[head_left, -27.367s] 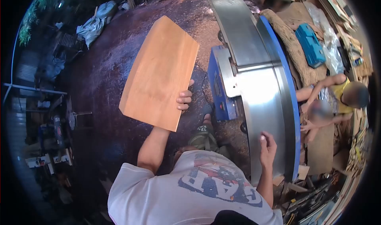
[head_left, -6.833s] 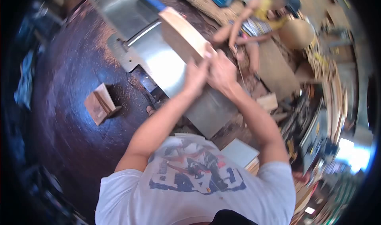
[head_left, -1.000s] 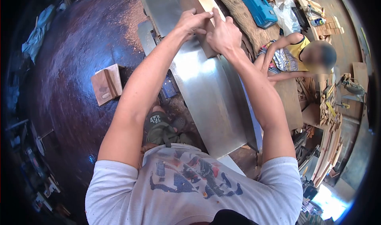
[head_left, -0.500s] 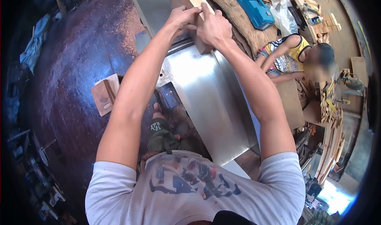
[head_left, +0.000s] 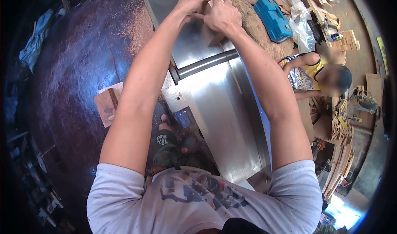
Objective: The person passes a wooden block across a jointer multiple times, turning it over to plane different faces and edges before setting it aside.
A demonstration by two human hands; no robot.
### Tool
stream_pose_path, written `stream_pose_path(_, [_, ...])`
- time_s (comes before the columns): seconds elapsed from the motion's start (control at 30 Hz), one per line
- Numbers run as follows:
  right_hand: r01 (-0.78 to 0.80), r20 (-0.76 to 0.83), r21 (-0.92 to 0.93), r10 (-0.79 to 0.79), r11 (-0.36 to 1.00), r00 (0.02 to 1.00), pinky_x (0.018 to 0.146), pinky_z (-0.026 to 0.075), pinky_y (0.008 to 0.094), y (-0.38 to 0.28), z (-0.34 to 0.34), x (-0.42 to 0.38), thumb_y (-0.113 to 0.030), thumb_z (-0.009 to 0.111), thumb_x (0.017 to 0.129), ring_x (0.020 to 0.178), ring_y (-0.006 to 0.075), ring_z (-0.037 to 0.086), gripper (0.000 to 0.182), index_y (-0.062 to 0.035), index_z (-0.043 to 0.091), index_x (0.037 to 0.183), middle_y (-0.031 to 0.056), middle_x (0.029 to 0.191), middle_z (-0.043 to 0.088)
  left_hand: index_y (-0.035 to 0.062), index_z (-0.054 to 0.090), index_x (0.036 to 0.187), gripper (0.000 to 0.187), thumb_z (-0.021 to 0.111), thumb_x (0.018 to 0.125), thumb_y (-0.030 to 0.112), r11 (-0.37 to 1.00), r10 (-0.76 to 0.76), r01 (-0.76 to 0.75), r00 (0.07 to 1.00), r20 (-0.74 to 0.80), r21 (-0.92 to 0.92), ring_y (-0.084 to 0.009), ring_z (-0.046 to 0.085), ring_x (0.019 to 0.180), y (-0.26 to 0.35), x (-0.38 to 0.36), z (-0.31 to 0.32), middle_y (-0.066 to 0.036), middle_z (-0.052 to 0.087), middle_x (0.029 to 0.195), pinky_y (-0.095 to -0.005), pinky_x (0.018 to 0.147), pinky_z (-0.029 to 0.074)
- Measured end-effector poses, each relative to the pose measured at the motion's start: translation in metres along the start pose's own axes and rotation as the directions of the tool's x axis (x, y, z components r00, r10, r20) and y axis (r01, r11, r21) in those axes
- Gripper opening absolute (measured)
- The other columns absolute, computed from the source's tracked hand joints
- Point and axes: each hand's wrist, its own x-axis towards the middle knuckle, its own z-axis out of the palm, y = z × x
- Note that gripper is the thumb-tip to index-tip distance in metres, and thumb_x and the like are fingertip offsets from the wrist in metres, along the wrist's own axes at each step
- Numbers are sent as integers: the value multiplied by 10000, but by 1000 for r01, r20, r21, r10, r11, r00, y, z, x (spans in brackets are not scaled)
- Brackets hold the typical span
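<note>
A wooden board (head_left: pixel 211 35) stands on edge on the steel table of a jointer (head_left: pixel 215 106), past the cutter slot (head_left: pixel 204 64). My left hand (head_left: pixel 191 4) grips its top edge from the left. My right hand (head_left: pixel 223 16) presses on the same edge just behind it. Both arms are stretched far forward over the machine. The far end of the board runs out of the top of the view.
A small wooden box (head_left: pixel 108 108) lies on the dark, shaving-strewn floor at left. A person (head_left: pixel 318 75) sits beyond the machine at right, near a blue tool case (head_left: pixel 275 19), a plastic bag and stacked wood offcuts (head_left: pixel 341 122).
Both hands have pushed the board further along the table, so its rear end is now beyond the cutter slot. My arms reach further forward than a second ago.
</note>
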Motion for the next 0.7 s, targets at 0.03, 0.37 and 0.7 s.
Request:
stream_pose_path(0.03, [-12, -5, 17, 13, 1000, 1000, 1032, 536, 539, -4, -1, 3, -439, 773, 855, 1225, 483, 646, 921, -166, 346, 1625, 314, 1407, 554, -99, 572, 1325, 620, 809, 916, 302, 1000, -7, 7, 1000, 19, 8, -313, 699, 1109, 2, 7, -4, -230, 646, 1268, -440, 808, 660])
stream_pose_path(0.37, [-62, -29, 147, 67, 987, 997, 1110, 499, 461, 4, -30, -55, -335, 790, 733, 1277, 410, 634, 963, -161, 428, 1608, 222, 1406, 651, -78, 577, 1388, 630, 787, 931, 303, 988, -25, 6, 992, 120, 153, -267, 696, 1133, 19, -56, -5, -168, 678, 1283, -426, 865, 635])
stream_pose_path(0.7, [-131, 148, 984, 142, -123, 979, 1183, 434, 405, 186, -52, -474, -224, 821, 862, 1378, 338, 566, 922, 96, 346, 1584, 228, 1530, 532, -23, 522, 1511, 604, 670, 1053, 343, 975, -37, 136, 878, 477, -175, -194, 675, 1178, -110, -422, 62, -120, 664, 1373, -371, 917, 618])
